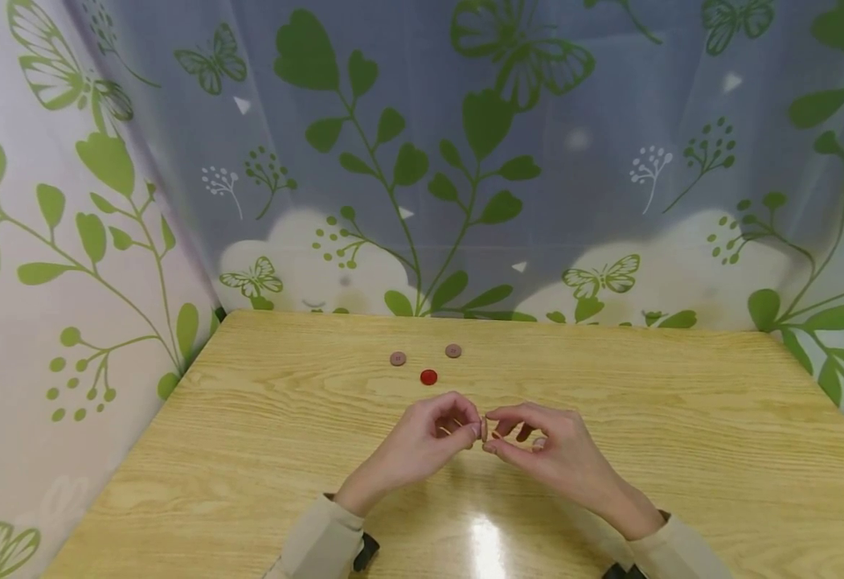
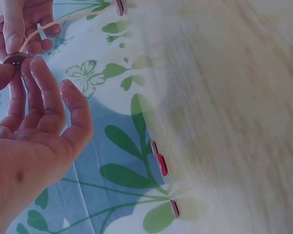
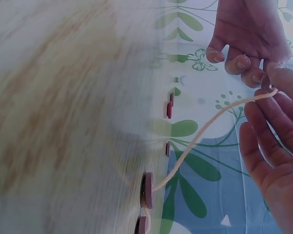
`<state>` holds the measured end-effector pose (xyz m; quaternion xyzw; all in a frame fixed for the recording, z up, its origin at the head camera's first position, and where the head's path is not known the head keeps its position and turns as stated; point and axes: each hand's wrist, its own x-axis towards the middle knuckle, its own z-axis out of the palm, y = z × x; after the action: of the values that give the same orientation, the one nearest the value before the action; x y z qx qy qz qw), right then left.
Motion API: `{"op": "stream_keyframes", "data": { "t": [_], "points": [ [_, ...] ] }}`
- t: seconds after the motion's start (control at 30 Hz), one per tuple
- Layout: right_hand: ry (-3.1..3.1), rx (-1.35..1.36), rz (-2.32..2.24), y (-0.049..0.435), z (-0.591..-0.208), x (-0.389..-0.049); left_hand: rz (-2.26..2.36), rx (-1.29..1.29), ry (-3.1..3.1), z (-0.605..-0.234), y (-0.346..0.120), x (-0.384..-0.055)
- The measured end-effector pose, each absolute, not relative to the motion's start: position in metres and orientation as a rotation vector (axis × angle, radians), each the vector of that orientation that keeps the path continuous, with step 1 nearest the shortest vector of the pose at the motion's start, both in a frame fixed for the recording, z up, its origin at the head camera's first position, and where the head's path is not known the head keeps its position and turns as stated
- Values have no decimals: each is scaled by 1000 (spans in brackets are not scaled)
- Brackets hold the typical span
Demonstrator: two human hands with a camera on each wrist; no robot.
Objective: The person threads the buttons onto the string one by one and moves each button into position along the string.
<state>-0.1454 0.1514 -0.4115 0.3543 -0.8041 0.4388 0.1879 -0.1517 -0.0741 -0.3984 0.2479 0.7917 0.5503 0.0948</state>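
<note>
Over the table's near middle my left hand (image 1: 422, 441) pinches a brownish-pink button (image 1: 483, 429) on edge between thumb and forefinger. Facing it, my right hand (image 1: 568, 452) pinches a thin pale cord (image 3: 200, 130) close to that button, thumb and forefinger tips right at its face. From there the cord sags down to another brownish-pink button (image 3: 147, 190) on the table, with one more button (image 3: 141, 225) near it. In the left wrist view the held button (image 2: 15, 58) lies between the fingertips of both hands. Fingers partly hide where cord and button meet.
Beyond the hands lie two brownish-pink buttons (image 1: 397, 359) (image 1: 453, 351) and a red button (image 1: 428, 377) on the wood-grain table (image 1: 263, 386). A patterned curtain (image 1: 422, 177) with leaves and butterflies stands along the table's far edge and sides.
</note>
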Motion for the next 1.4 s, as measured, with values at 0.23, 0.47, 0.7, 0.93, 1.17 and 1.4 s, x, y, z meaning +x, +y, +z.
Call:
{"op": "stream_keyframes", "data": {
  "t": [0.23,0.47,0.7,0.93,1.17,1.4],
  "points": [
    [-2261,1004,1239,151,-412,-145,1628,739,2344,-400,-73,-152],
    [-2252,1024,1241,150,-411,-145,1624,742,2345,-400,-73,-152],
    [-2265,1026,1264,150,-410,-144,1611,716,2354,-399,-73,-151],
    [-2293,1003,1279,150,-409,-142,1609,701,2353,-398,-73,-149],
    [-2284,1037,1316,151,-411,-144,1614,707,2351,-398,-72,-149],
    [-2290,1037,1319,152,-411,-144,1618,689,2346,-399,-73,-149]
  ]
}}
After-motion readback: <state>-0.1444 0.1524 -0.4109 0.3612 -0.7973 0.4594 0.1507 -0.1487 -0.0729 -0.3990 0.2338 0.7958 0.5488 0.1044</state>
